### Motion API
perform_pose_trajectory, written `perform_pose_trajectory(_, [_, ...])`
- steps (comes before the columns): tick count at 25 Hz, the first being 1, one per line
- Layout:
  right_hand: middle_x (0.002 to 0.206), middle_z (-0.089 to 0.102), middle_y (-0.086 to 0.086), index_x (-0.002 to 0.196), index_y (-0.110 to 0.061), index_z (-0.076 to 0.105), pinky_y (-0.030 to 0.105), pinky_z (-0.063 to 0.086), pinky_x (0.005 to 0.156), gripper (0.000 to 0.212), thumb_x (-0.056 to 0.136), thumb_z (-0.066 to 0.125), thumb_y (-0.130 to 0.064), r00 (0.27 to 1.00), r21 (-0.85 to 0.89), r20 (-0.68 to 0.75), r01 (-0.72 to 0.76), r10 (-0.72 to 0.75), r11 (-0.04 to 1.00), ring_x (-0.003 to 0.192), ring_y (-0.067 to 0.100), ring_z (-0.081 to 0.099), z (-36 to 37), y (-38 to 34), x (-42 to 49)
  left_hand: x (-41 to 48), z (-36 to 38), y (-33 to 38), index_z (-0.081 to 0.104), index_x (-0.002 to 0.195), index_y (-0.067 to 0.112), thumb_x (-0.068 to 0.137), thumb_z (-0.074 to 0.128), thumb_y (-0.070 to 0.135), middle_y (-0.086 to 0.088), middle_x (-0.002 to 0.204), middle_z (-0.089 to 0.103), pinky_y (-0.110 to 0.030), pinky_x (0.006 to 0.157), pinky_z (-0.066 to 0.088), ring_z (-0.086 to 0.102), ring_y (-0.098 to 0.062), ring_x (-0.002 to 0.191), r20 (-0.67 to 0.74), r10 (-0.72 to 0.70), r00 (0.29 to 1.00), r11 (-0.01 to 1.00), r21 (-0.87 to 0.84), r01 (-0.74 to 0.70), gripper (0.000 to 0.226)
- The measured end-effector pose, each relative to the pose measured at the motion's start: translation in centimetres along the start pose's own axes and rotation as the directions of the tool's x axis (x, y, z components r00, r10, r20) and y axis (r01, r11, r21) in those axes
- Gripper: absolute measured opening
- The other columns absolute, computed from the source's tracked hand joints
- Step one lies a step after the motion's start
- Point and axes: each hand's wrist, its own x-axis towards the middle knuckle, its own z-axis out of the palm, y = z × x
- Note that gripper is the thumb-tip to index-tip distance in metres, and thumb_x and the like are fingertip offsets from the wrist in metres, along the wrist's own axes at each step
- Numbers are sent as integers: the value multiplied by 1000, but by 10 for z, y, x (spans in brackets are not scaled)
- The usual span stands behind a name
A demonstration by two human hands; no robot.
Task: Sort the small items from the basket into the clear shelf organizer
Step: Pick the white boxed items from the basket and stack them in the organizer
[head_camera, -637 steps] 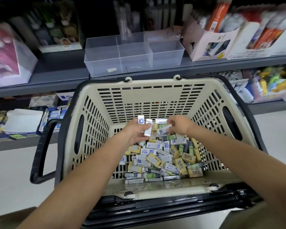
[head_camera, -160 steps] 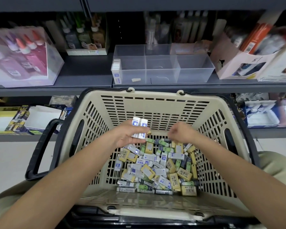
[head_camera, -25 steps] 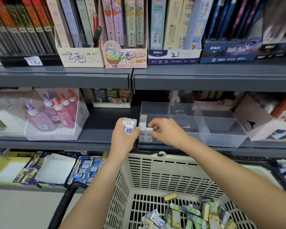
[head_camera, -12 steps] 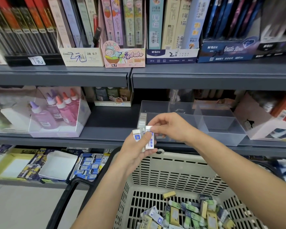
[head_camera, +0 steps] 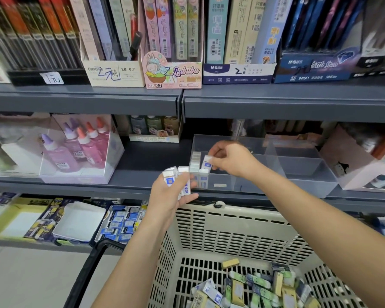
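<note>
A clear shelf organizer (head_camera: 302, 174) with several compartments stands on the middle shelf. A row of white-and-blue erasers (head_camera: 196, 167) stands along the left wall of its left compartment. My right hand (head_camera: 230, 160) pinches one white-and-blue eraser (head_camera: 207, 163) over that compartment, just right of the row. My left hand (head_camera: 171, 194) grips a small bundle of white-and-blue erasers (head_camera: 176, 177) in front of the organizer's left corner. Below, the beige basket (head_camera: 238, 227) holds a pile of mixed small erasers (head_camera: 253, 287) in white, yellow and green wrappers.
A display case of pink and purple glue bottles (head_camera: 76, 150) sits left of the organizer. A white carton (head_camera: 360, 167) stands to its right. Boxes of pencil leads (head_camera: 171, 70) line the upper shelf. Trays of stationery (head_camera: 118, 223) fill the lower shelf, left of the basket's black handle (head_camera: 87, 272).
Half a second ago my right hand was taking an eraser from the bundle in my left hand. It has since carried that eraser up and right over the organizer's left compartment.
</note>
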Motion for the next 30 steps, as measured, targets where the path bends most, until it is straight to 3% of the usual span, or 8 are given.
perform_pose_trajectory(4, [81, 68, -2, 84, -22, 59, 22, 53, 70, 10, 89, 57, -13, 998, -35, 70, 10, -7, 999, 72, 6, 66, 6, 1, 4, 6, -2, -1, 58, 102, 13, 88, 62, 8, -9, 93, 70, -29, 63, 57, 71, -18, 86, -57, -21, 998, 999, -29, 19, 16])
perform_pose_trajectory(9, [98, 70, 4, 95, -17, 64, 35, 50, 90, 11, 91, 54, -18, 997, -149, 83, 12, 1, 989, 92, 17, 65, 13, 4, 4, 6, -5, 0, 60, 99, 22, 84, 67, 13, -4, 93, 72, -39, 66, 58, 71, -19, 89, -35, 1, 999, 997, -81, -3, 18])
perform_pose_trajectory(13, [94, 68, -3, 98, -19, 68, 26, 49, 81, 17, 92, 53, -24, 992, -237, -46, 100, -114, 966, 84, 11, 60, 10, -4, -4, 5, -3, 1, 61, 101, 21, 85, 66, 10, -6, 94, 72, -34, 72, 58, 70, -22, 91, -8, -7, 1000, 996, -93, 6, 20])
perform_pose_trajectory(15, [82, 67, -10, 93, -20, 70, 26, 51, 78, 17, 90, 56, -28, 978, -100, -108, 166, -177, 981, 78, 8, 62, 12, -13, -13, 4, -1, 2, 61, 103, 19, 86, 63, 6, -7, 95, 72, -31, 73, 58, 70, -21, 91, 11, -8, 1000, 998, -68, 8, 21])
perform_pose_trajectory(18, [81, 69, -9, 92, -19, 72, 27, 54, 77, 15, 89, 58, -24, 977, 67, -7, 213, -213, 975, 75, 6, 66, 14, -22, -25, 3, 1, 2, 62, 102, 18, 87, 60, 4, -10, 99, 70, -32, 74, 58, 69, -23, 94, 48, -9, 999, 1000, -9, 10, 21])
perform_pose_trajectory(23, [76, 72, -4, 82, -21, 69, 28, 57, 73, 9, 87, 62, -19, 978, 79, 75, 186, -192, 979, 67, 6, 68, 4, -22, -24, 1, 7, 1, 62, 107, 15, 88, 61, 8, -11, 101, 71, -33, 79, 57, 68, -21, 96, 113, 12, 994, 997, 69, -20, 20])
perform_pose_trajectory(27, [78, 72, 1, 81, -26, 62, 29, 56, 71, 10, 87, 62, -18, 992, 205, -111, 89, -68, 975, 68, 8, 68, -16, -13, -5, 7, -3, 5, 64, 102, 19, 88, 62, 15, 0, 80, 72, -25, 64, 56, 70, -12, 78, 40, 82, 996, 988, 130, -87, 14])
perform_pose_trajectory(30, [81, 68, -5, 87, -29, 60, 16, 50, 64, 8, 88, 61, -22, 990, 6, -127, 61, -60, 998, 69, 6, 64, -14, -3, 3, 10, -7, 4, 62, 96, 18, 88, 62, 18, 3, 59, 60, -23, 49, 49, 58, -8, 54, 8, 68, 998, 977, 204, -68, 8])
